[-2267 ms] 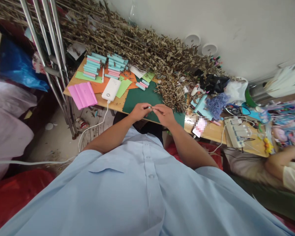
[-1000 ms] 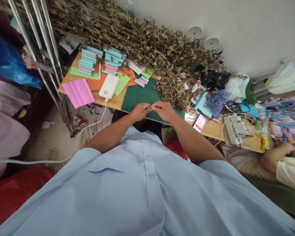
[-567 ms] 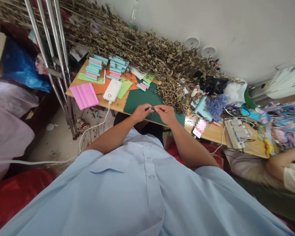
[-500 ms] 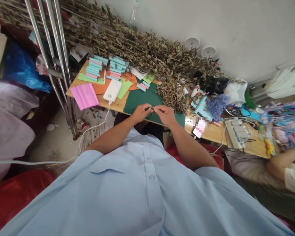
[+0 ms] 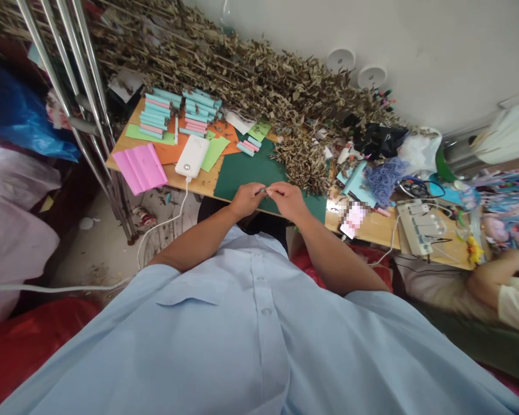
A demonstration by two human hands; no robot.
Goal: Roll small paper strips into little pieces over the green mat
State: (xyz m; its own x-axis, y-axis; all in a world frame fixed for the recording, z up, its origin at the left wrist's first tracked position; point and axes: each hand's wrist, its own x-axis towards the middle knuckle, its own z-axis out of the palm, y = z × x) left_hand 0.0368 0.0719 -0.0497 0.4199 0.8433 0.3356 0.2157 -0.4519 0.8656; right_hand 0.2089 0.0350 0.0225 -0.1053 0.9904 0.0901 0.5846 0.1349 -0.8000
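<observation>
My left hand (image 5: 247,199) and my right hand (image 5: 286,199) meet over the front edge of a dark green mat (image 5: 246,173). Fingertips of both are pinched together around something small and bluish, too small to name. Dried leaves (image 5: 309,164) lie in a heap just beyond my right hand. Behind the mat rest a few short pink and blue rolls (image 5: 248,146). Stacks of similar rolls (image 5: 158,112) are at the left on orange and green paper. A white power bank (image 5: 192,157) with a cable lies left of the mat.
Metal crutches (image 5: 75,109) stand at the table's left end, near folded pink paper (image 5: 140,168). To the right are a lit phone (image 5: 353,222), blue yarn (image 5: 384,180) and a power strip (image 5: 415,227). Another person's arm (image 5: 497,282) shows at the far right.
The view has shifted slightly, so the table items at the left appear farther left. Both hands stay together, and the small item between them shows less of its end.
</observation>
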